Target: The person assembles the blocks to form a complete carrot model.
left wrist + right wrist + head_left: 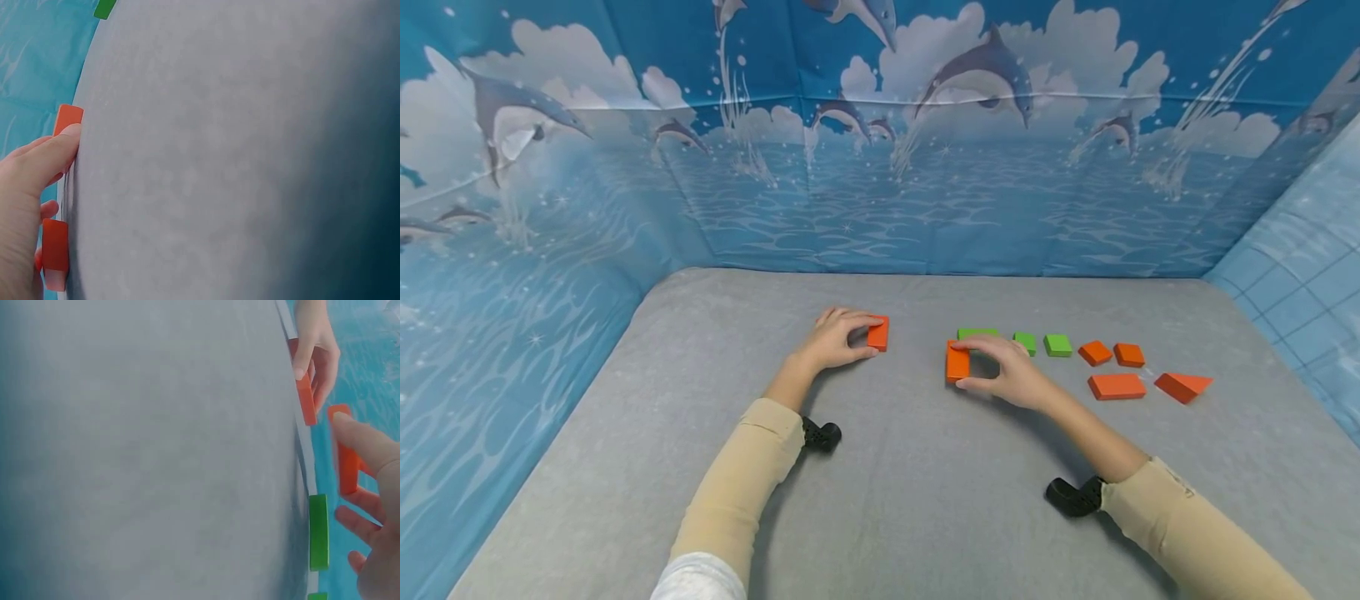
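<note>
Pinching a flat orange block (879,337) near the middle of the head frame, the left hand (835,342) has its thumb at the near end and its fingertips at the far end. A little to the right, the right hand (1013,373) grips a second orange block (957,365) in the same manner, and a gap of bare grey bench (917,358) lies between the two blocks. From the right wrist view, this second block seems to be raised, but I cannot tell surely whether some edge touches the cloth. Close behind the right hand is a partly hidden long green block (976,333); farther to the right lie a small green block (1057,345), a small orange block (1129,355), a long orange block (1117,387) and a triangular orange block (1183,387). In my judgement, the step in hand is the positioning of the two pinched blocks in relation to each other. The next move would call for a steady left hand, while the right one aligns its block across the gap and sets it down gently, spreading the fingers only after it lies flat, so that neither block is turned askew.
</note>
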A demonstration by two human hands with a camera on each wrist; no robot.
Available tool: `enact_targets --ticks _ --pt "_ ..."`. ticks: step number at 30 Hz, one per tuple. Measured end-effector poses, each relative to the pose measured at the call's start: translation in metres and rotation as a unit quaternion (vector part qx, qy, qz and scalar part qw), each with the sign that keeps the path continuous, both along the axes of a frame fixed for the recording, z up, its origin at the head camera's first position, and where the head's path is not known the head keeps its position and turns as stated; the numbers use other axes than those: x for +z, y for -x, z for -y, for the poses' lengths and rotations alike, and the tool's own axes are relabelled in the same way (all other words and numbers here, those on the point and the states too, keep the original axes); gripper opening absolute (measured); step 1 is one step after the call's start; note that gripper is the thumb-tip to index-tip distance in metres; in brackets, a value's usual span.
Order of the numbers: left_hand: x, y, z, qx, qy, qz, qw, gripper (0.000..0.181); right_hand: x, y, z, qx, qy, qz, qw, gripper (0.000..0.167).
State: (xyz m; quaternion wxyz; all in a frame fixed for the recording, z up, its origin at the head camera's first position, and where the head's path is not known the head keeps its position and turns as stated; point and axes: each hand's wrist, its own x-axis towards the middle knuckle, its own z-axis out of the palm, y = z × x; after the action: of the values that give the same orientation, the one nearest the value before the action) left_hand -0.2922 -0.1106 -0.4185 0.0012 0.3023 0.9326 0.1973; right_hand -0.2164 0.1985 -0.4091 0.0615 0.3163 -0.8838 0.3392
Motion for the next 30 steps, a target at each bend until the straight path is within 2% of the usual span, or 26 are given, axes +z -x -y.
enact_targets --ticks 6,11,30 --pt "0.0 -0.001 0.0 0.005 -0.001 0.007 1.0 0.057 -0.009 -0.01 -0.01 0.02 0.002 -0.018 0.9996 0.055" --pt "0.001 -0.001 0.0 0.004 0.003 0.004 1.0 0.057 -0.017 -0.014 -0.014 0.015 -0.002 -0.024 0.9996 0.055" --pt "0.002 -0.003 -0.001 0.003 -0.001 0.006 1.0 0.056 -0.026 -0.016 -0.022 0.005 0.009 -0.016 0.9998 0.055"
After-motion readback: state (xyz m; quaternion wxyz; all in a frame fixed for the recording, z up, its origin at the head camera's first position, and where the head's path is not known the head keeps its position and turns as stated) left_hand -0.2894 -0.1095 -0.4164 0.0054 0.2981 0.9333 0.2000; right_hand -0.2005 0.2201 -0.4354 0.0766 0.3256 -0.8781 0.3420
